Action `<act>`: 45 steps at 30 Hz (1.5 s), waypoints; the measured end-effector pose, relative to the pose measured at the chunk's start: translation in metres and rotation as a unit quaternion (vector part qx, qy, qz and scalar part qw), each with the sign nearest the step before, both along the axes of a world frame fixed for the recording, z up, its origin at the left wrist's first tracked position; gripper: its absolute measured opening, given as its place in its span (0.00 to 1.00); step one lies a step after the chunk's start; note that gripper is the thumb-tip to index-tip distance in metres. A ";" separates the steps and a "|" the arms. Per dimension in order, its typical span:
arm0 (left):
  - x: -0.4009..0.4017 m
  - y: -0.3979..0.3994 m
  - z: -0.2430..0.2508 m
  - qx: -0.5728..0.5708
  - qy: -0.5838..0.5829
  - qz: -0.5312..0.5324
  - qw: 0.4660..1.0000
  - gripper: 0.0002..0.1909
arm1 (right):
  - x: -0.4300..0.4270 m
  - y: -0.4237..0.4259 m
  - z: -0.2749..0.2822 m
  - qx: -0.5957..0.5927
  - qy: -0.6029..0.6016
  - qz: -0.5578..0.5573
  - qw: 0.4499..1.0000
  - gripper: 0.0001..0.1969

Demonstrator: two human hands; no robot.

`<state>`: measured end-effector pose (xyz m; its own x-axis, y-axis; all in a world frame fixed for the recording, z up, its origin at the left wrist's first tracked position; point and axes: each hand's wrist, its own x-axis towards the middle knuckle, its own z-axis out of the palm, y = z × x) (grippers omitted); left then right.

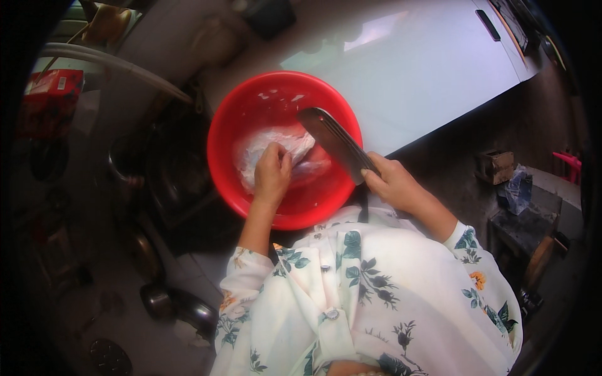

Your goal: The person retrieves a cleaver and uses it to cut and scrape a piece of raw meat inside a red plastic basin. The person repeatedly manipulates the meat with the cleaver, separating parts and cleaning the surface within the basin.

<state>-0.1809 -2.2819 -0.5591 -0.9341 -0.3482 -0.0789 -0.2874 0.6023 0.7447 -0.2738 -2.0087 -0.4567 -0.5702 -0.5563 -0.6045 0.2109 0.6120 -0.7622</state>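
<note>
A round red plastic basin (230, 188) stands at the middle of the view, partly at the corner of a white tabletop. A pale, wet piece of raw meat or poultry (301, 141) lies inside it; its exact kind is unclear. My left hand (274, 170) has its fingers curled on the near part of the meat, pinching it. In my right hand (390, 181) is the handle of a broad dark cleaver (331, 141). The blade slants over the basin's right side, its far end close to the meat. Small white bits stick to the basin's far inner wall.
The white tabletop (432, 70) stretches away to the upper right, with a dark phone-like object (487, 25) near its far end. Steel pots (195, 308) are at the lower left. A red box (56, 96) is at far left. Right of me are a wooden block (496, 167) and plastic bag (517, 190).
</note>
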 end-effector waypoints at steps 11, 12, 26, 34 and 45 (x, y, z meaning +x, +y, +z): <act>0.001 -0.011 -0.012 0.200 -0.091 0.055 0.974 0.09 | 0.008 -0.013 -0.019 -0.007 -0.171 -0.002 0.985 0.07; -0.001 -0.009 -0.010 0.189 -0.092 0.050 0.976 0.08 | 0.008 -0.013 -0.019 -0.008 -0.173 -0.004 0.985 0.07; -0.004 0.001 0.006 -0.156 -0.017 -0.146 0.977 0.05 | 0.020 -0.009 -0.025 -0.027 -0.187 -0.068 0.980 0.08; -0.010 -0.008 0.004 0.025 -0.029 -0.067 0.997 0.02 | 0.028 -0.004 -0.020 -0.047 -0.209 -0.075 0.974 0.08; -0.019 -0.012 0.011 -0.114 -0.011 -0.155 0.981 0.02 | 0.037 -0.006 -0.024 -0.064 -0.202 -0.101 0.972 0.07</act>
